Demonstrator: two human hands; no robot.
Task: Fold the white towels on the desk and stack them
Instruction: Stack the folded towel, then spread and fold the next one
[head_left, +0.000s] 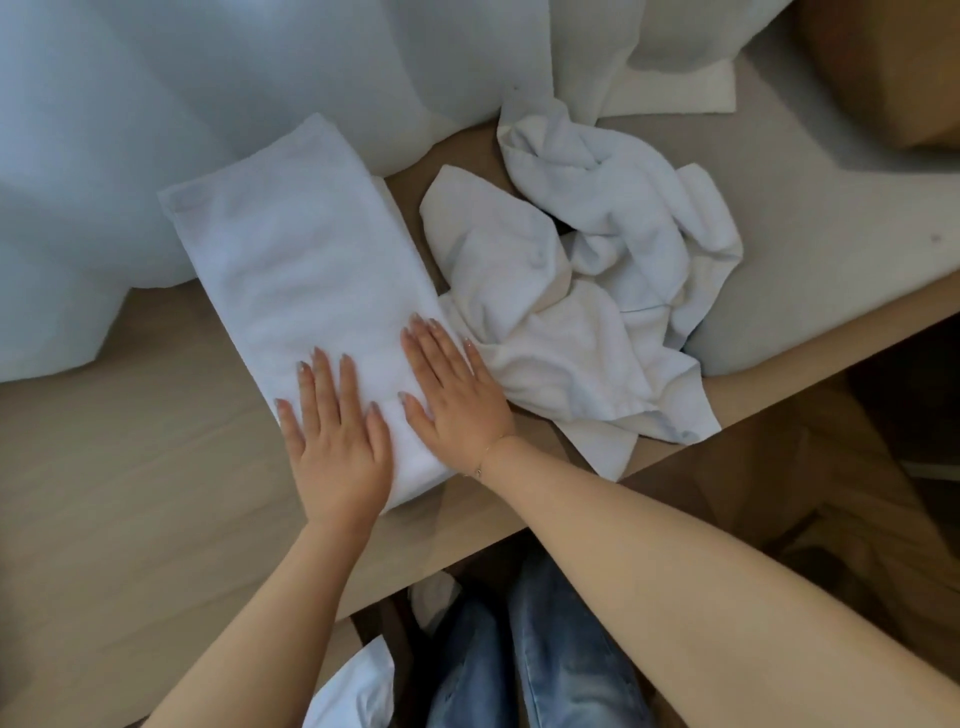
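A white towel (296, 270) folded into a long strip lies on the wooden desk (130, 467), running from the far left toward the near edge. Both hands lie flat on its near end, side by side. My left hand (337, 441) presses the towel's left side with fingers straight and spread. My right hand (457, 395) presses its right edge, fingers straight. To the right, a heap of crumpled white towels (587, 291) lies on the desk, touching the folded towel's right edge.
A sheer white curtain (182, 104) hangs over the back of the desk. Another white cloth (670, 78) lies at the far right, next to a brown box (893, 67). The desk's front edge runs diagonally; jeans and a white cloth (358, 686) show below it.
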